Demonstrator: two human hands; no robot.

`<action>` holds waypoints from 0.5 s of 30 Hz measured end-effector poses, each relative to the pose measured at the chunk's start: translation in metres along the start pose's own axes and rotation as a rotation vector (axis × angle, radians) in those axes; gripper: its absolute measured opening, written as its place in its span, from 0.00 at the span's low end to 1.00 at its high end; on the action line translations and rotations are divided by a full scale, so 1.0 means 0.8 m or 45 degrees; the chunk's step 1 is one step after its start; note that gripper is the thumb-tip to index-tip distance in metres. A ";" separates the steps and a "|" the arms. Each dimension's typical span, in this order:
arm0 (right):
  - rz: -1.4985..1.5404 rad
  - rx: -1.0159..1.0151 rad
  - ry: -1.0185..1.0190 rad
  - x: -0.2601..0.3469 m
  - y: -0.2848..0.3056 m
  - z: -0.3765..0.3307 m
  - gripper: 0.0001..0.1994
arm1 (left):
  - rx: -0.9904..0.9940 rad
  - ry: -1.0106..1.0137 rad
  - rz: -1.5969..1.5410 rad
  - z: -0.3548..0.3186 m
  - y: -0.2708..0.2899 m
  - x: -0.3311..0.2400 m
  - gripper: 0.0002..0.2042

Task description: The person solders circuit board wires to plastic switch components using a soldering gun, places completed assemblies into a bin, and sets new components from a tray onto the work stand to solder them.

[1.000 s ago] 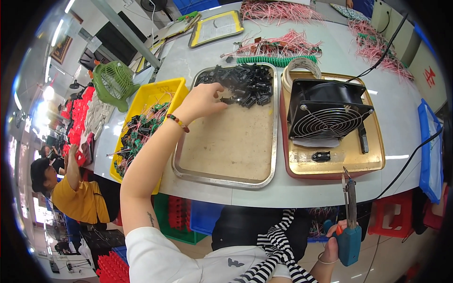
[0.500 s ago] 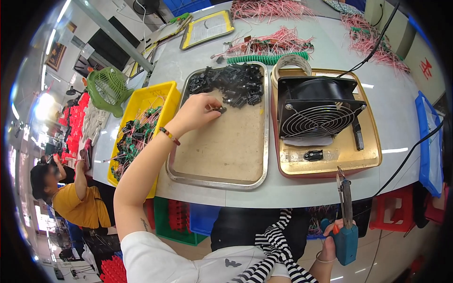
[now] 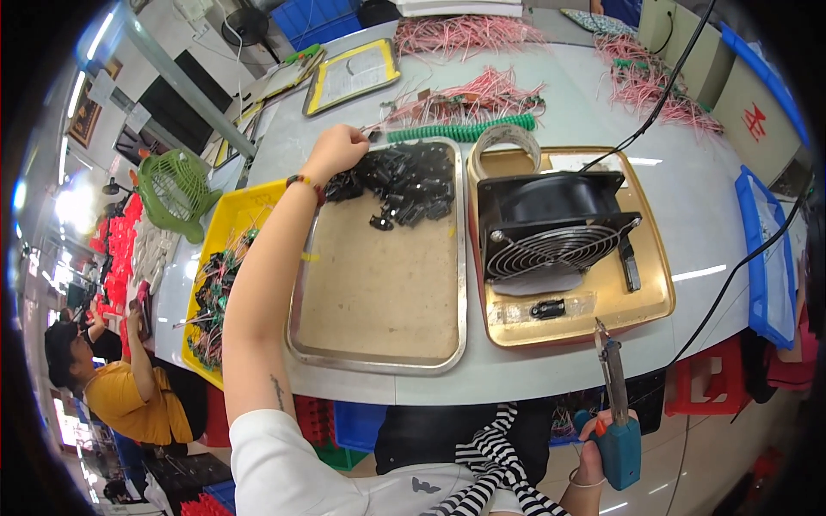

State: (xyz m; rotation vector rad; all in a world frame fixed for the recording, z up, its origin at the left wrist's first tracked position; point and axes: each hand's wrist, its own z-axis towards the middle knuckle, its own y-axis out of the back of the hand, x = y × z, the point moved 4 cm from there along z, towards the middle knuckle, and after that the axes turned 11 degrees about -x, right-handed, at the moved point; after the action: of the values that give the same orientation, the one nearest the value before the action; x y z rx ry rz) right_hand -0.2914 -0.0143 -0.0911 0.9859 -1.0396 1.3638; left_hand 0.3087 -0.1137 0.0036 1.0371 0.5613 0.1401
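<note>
Reaching to the far-left corner of a metal tray (image 3: 379, 292), the left hand (image 3: 340, 150) hovers by a heap of black parts (image 3: 409, 185), its fingers curled; whether they grip anything cannot be told. Half a second ago the same fingers pinched a dark piece at the heap's near edge; now one black piece (image 3: 381, 224) lies there free of them. The right hand (image 3: 590, 463) is, as before, closed around one teal-handled tool (image 3: 621, 456), its metal tip near the front edge of the surface (image 3: 688, 224).

The heap is too tangled to count. Beside it sits one gold tray (image 3: 632, 314) carrying one black fan (image 3: 559, 206), one short black part (image 3: 547, 309) and one black stick (image 3: 631, 265), with one tape roll (image 3: 508, 133) at its far-left corner. One yellow bin (image 3: 237, 206) holds wired pieces, partly behind the forearm. Farther back lie three bundles of pink wire (image 3: 469, 95) and one green coil (image 3: 460, 128).
</note>
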 end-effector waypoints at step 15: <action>-0.069 -0.096 -0.118 -0.021 0.011 0.001 0.35 | 0.188 0.029 0.079 0.061 -0.070 0.056 0.10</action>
State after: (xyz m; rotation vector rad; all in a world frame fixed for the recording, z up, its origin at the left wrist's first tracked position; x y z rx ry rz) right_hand -0.2997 -0.0200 -0.1078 1.0217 -1.1175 1.2356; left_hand 0.3627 -0.1635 -0.0415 1.1981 0.5669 0.1674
